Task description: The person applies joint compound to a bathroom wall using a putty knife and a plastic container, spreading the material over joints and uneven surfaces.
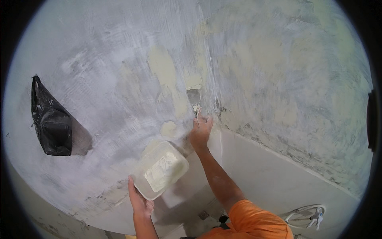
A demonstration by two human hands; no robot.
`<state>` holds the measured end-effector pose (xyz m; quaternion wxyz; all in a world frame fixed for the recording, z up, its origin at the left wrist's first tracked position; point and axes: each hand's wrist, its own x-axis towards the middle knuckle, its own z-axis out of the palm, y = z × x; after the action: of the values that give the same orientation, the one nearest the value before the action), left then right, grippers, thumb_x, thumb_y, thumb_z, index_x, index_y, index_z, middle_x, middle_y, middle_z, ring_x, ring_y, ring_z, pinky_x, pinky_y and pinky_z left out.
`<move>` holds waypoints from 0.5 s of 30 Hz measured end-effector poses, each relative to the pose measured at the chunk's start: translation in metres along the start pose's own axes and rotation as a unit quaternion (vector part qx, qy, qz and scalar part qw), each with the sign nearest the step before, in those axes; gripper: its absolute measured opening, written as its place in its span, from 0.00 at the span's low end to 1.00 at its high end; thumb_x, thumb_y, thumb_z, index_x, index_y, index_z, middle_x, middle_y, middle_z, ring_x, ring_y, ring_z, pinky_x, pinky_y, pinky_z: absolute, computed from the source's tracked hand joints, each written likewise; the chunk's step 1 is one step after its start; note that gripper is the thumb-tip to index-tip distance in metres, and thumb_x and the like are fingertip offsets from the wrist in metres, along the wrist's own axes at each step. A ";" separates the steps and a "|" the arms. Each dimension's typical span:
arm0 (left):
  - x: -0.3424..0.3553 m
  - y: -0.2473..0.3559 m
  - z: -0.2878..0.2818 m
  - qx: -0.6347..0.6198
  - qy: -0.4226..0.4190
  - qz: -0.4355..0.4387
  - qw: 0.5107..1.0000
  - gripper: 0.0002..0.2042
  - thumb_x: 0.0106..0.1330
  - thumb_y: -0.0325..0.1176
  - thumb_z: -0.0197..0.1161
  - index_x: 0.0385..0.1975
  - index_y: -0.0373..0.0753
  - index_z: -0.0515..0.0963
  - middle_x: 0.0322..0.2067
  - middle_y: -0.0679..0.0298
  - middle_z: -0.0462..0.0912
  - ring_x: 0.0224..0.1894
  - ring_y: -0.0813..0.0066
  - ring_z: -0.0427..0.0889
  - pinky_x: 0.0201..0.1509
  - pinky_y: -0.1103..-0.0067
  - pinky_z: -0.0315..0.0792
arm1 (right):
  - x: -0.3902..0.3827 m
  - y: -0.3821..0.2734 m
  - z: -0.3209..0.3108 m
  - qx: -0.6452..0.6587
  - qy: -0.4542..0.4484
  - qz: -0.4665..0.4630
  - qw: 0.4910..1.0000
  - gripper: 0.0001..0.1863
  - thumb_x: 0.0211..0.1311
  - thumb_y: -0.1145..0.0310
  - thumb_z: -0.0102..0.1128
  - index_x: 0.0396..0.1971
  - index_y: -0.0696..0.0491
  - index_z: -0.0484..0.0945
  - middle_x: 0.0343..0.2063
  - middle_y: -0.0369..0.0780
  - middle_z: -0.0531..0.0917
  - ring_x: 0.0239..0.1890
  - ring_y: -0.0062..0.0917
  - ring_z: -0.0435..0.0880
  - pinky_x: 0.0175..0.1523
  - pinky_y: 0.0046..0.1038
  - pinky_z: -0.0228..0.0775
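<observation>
My right hand point(202, 131) is closed round the handle of a putty knife point(193, 96). Its flat grey blade lies against the plastered wall point(115, 91) close to the inner corner, with a streak of pale putty just above it. Lower and to the left, my left hand point(140, 201) grips the edge of a translucent plastic tub point(145, 187), tilted so its inside shows. Cream-coloured putty point(161, 171) lies in the tub. Pale yellowish patches point(163, 67) of putty mark the wall left of the knife.
A black plastic bag point(53, 123) hangs on the wall at the left. The adjoining wall point(286, 71) runs off to the right, with smooth light panels point(258, 159) below it. A coiled white hose point(306, 211) sits at the lower right. A small drain point(203, 215) shows in the floor.
</observation>
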<state>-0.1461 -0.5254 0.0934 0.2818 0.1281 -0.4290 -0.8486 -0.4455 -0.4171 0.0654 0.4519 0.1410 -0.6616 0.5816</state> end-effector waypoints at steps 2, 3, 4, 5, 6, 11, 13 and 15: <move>0.001 -0.002 0.010 0.006 -0.012 -0.011 1.000 0.36 0.74 0.60 0.45 0.69 0.36 0.59 0.62 0.48 0.72 0.56 0.50 0.82 0.38 0.60 0.87 | -0.016 0.010 -0.005 -0.003 0.001 0.000 1.000 0.24 0.66 0.73 0.56 0.63 0.59 0.74 0.41 0.51 0.70 0.46 0.45 0.69 0.53 0.43 0.64; 0.003 -0.005 0.012 0.003 -0.008 -0.018 1.000 0.36 0.74 0.60 0.45 0.69 0.36 0.59 0.62 0.48 0.72 0.56 0.50 0.82 0.38 0.60 0.87 | -0.024 0.015 -0.008 0.002 -0.031 0.020 0.999 0.25 0.66 0.74 0.56 0.63 0.58 0.74 0.41 0.52 0.71 0.46 0.45 0.70 0.53 0.43 0.64; 0.006 -0.008 0.013 -0.008 -0.018 -0.018 1.000 0.36 0.74 0.61 0.45 0.69 0.36 0.59 0.62 0.48 0.72 0.56 0.50 0.82 0.39 0.59 0.87 | -0.033 0.020 -0.013 0.007 -0.064 0.040 0.997 0.25 0.65 0.75 0.57 0.63 0.57 0.75 0.40 0.52 0.71 0.46 0.46 0.70 0.52 0.43 0.64; 0.008 -0.012 0.014 -0.018 -0.028 -0.019 0.999 0.36 0.74 0.61 0.45 0.69 0.36 0.59 0.63 0.48 0.72 0.57 0.50 0.81 0.40 0.58 0.87 | -0.042 0.029 -0.019 0.000 -0.067 0.043 0.997 0.25 0.65 0.75 0.57 0.63 0.57 0.75 0.40 0.52 0.71 0.46 0.46 0.70 0.52 0.43 0.64; 0.010 -0.014 0.014 -0.019 -0.027 -0.022 0.999 0.36 0.74 0.61 0.45 0.69 0.36 0.59 0.63 0.48 0.72 0.57 0.50 0.81 0.40 0.58 0.87 | -0.049 0.037 -0.023 -0.007 -0.071 0.038 0.997 0.23 0.64 0.74 0.59 0.61 0.58 0.76 0.40 0.51 0.72 0.45 0.45 0.70 0.52 0.42 0.64; 0.013 -0.019 0.013 0.003 -0.039 -0.038 0.999 0.37 0.74 0.62 0.44 0.70 0.37 0.59 0.64 0.48 0.72 0.59 0.49 0.80 0.46 0.54 0.85 | -0.058 0.061 -0.051 -0.004 -0.058 -0.020 0.998 0.21 0.63 0.76 0.62 0.56 0.61 0.77 0.39 0.50 0.73 0.43 0.45 0.71 0.50 0.41 0.64; 0.015 -0.018 0.008 -0.003 -0.038 -0.037 0.999 0.36 0.74 0.62 0.44 0.70 0.37 0.59 0.64 0.49 0.72 0.58 0.49 0.80 0.46 0.54 0.85 | -0.046 0.060 -0.056 0.018 -0.042 -0.005 0.999 0.20 0.66 0.75 0.58 0.57 0.61 0.75 0.42 0.51 0.74 0.45 0.47 0.72 0.52 0.41 0.65; 0.013 -0.016 0.006 -0.007 -0.034 -0.040 0.999 0.36 0.74 0.62 0.44 0.70 0.37 0.59 0.64 0.49 0.72 0.58 0.49 0.81 0.46 0.54 0.85 | -0.012 0.038 -0.058 0.031 -0.039 -0.016 0.999 0.20 0.68 0.74 0.55 0.58 0.61 0.74 0.43 0.52 0.74 0.46 0.48 0.72 0.53 0.41 0.65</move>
<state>-0.1656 -0.5214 0.0847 0.2341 0.1143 -0.4268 -0.8660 -0.4411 -0.3582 0.0267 0.4301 0.1883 -0.6581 0.5886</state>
